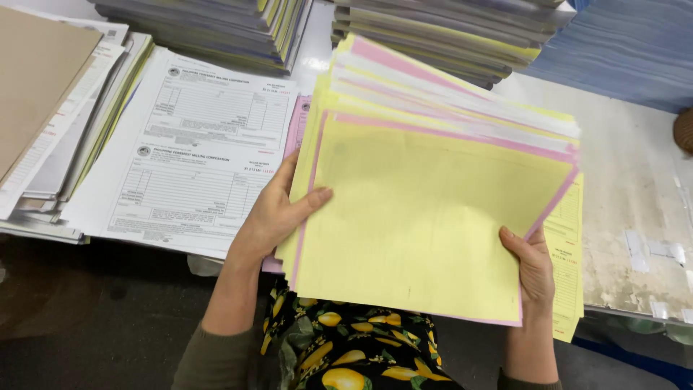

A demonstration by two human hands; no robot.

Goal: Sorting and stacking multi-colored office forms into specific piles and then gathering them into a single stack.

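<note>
I hold a thick fanned sheaf of yellow, pink and white sheets (426, 202) over the table's front edge, its top sheet plain yellow. My left hand (278, 209) grips the sheaf's left edge, thumb on top. My right hand (533, 266) grips its lower right corner, thumb on the yellow sheet. Below the sheaf is my lap in a black cloth with yellow lemons (346, 354).
White printed forms (195, 152) lie on the table left of the sheaf, beside a pile with a brown cardboard sheet (36, 79). Tall paper stacks (216, 25) stand at the back, a blue stack (621, 50) at the far right. Worn white tabletop (635, 180) with tape scraps.
</note>
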